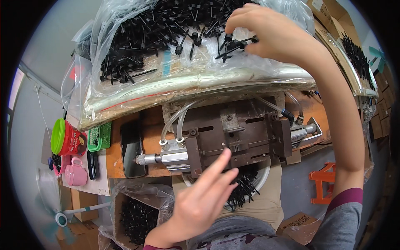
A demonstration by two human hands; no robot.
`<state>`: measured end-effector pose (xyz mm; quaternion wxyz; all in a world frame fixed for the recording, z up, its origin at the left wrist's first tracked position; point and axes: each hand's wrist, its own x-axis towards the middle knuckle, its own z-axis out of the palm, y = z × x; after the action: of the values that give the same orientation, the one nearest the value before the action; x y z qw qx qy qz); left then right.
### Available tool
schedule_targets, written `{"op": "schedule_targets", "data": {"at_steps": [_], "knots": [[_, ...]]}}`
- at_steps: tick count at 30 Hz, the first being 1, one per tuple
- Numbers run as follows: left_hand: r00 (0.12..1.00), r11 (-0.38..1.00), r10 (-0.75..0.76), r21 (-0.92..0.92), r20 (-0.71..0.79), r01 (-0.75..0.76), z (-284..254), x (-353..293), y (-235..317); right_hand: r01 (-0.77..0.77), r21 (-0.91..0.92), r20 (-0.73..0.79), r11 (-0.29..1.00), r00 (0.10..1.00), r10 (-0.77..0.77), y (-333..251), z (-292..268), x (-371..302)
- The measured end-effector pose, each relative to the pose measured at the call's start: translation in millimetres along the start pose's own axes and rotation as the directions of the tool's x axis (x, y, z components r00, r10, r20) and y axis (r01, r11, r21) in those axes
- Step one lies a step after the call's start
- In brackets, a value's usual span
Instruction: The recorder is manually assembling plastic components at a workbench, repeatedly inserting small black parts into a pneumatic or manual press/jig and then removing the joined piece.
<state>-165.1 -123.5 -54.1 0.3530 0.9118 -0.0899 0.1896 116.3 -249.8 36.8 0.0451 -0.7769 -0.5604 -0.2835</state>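
My right hand (271,35) is over the near right part of a heap of black plastic stemmed parts (137,37). Its fingers and thumb curve round a few black parts (235,43), thin rods with round heads. My left hand (200,204) is in front of a dark metal fixture (221,146), its fingers stretched out and slightly blurred, with nothing seen in them. The index fingertip is close to the fixture's middle slot. Under the fixture, a round white tub (264,175) with more black parts rests at my lap, partly hidden by the hand.
Air cylinders (175,157) with clear hoses (168,121) flank the fixture. A dark phone (132,154), green basket (100,137), red tub (75,141) and pink mug (76,174) stand left. A lined carton (118,196) of black parts is lower left; an orange stool (318,177) is right.
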Motion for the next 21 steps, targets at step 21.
{"op": "schedule_targets", "data": {"at_steps": [21], "knots": [[0.996,0.942,0.082,0.324,0.036,-0.089,56,-6,-18,-0.507,0.659,0.177,0.555,0.822,0.541,-2,-26,28]]}}
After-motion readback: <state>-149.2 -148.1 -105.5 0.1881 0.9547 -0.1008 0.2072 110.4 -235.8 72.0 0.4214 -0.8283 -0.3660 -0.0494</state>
